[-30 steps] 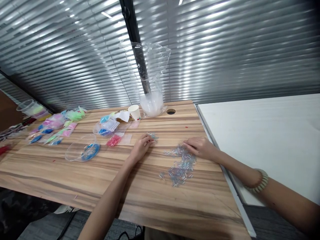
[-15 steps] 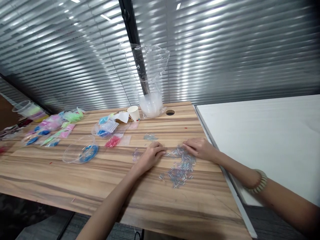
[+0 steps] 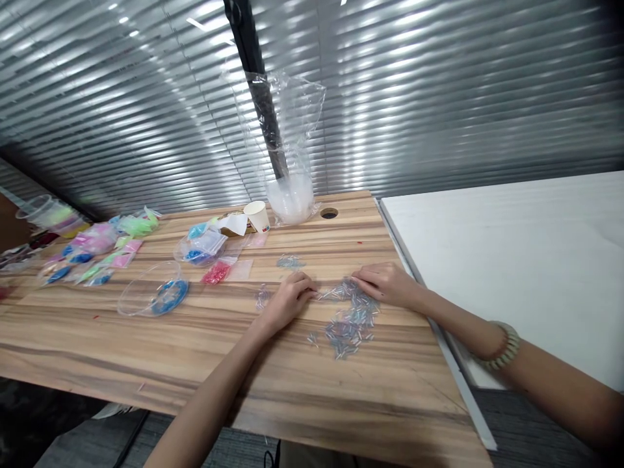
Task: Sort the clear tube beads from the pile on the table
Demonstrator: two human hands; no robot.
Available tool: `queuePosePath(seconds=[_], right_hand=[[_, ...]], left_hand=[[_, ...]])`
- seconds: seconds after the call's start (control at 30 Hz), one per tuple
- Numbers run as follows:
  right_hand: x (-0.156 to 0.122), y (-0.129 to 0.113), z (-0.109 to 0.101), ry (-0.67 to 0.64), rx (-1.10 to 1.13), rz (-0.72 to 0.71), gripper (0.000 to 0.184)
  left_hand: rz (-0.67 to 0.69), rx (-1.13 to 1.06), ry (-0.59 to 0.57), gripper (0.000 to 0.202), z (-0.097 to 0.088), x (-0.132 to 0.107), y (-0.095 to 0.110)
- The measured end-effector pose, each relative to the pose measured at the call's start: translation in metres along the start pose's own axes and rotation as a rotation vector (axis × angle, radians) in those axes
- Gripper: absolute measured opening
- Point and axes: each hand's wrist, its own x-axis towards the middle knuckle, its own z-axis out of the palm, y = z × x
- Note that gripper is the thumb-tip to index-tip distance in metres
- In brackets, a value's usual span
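Observation:
A spread of small shiny tube beads [image 3: 351,320] lies on the wooden table [image 3: 195,351]. My left hand [image 3: 287,300] rests palm down at the spread's left edge, fingers curled, fingertips touching beads. My right hand [image 3: 385,283] lies at the spread's upper right edge, fingers bent with the tips on the beads. Whether either hand pinches a bead is hidden. Two small separate bead clusters lie apart: one [image 3: 290,262] beyond my left hand, another [image 3: 262,296] just left of it.
A clear dish with a blue coil [image 3: 155,296] sits left. Bags of coloured beads [image 3: 97,250], a red bead bag [image 3: 215,273], a paper cup [image 3: 257,215], a plastic bag around a dark pole [image 3: 287,162] and a cable hole [image 3: 329,212] lie behind. A white table [image 3: 511,260] adjoins on the right.
My left hand moved from the far small bead cluster back to the left edge of the main bead spread. My right hand stayed put. The camera tilted slightly.

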Motion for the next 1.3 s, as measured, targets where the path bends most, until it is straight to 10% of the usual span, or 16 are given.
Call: queuePosePath(seconds=[1.3], right_hand=[[0.0002,0.0009,0.0035,-0.074,-0.002,0.015,0.034]], left_hand=[[-0.019,0.038,-0.090,0.011,-0.0074,-0.0045,0.0089]])
